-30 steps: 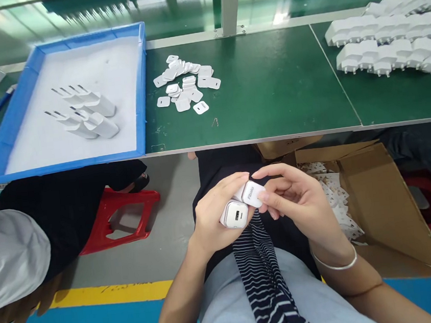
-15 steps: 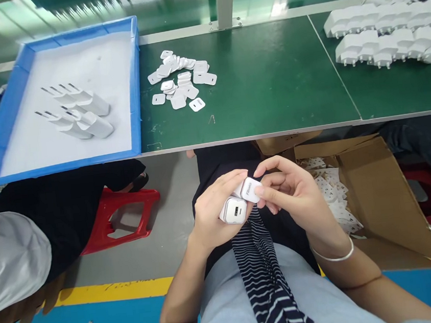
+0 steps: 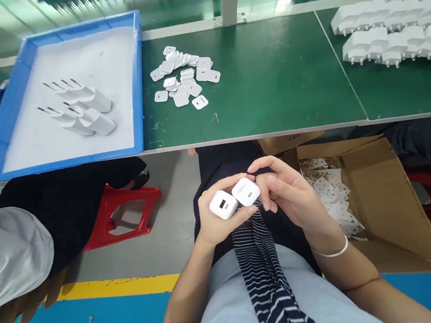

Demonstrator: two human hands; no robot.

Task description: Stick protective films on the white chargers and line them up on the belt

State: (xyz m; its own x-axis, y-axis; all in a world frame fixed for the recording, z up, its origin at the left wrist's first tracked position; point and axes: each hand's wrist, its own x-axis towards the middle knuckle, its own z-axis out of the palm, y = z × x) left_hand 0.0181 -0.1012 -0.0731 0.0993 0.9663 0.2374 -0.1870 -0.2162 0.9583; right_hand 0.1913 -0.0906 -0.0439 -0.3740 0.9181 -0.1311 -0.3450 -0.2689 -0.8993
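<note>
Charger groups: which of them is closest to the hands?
The two white chargers held in the left hand and right hand; the others lie in the blue tray or stacked on the green table.

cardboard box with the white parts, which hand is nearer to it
Right. The right hand sits just beside the cardboard box; the left hand is farther off, beyond the right hand.

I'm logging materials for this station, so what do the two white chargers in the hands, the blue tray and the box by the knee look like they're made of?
The two chargers look like glossy moulded white plastic: smooth faces, rounded corners, a soft sheen. The blue tray seems rigid plastic, with a matte white liner, possibly foam. The box is brown corrugated cardboard, with dull, creased flaps.
</note>
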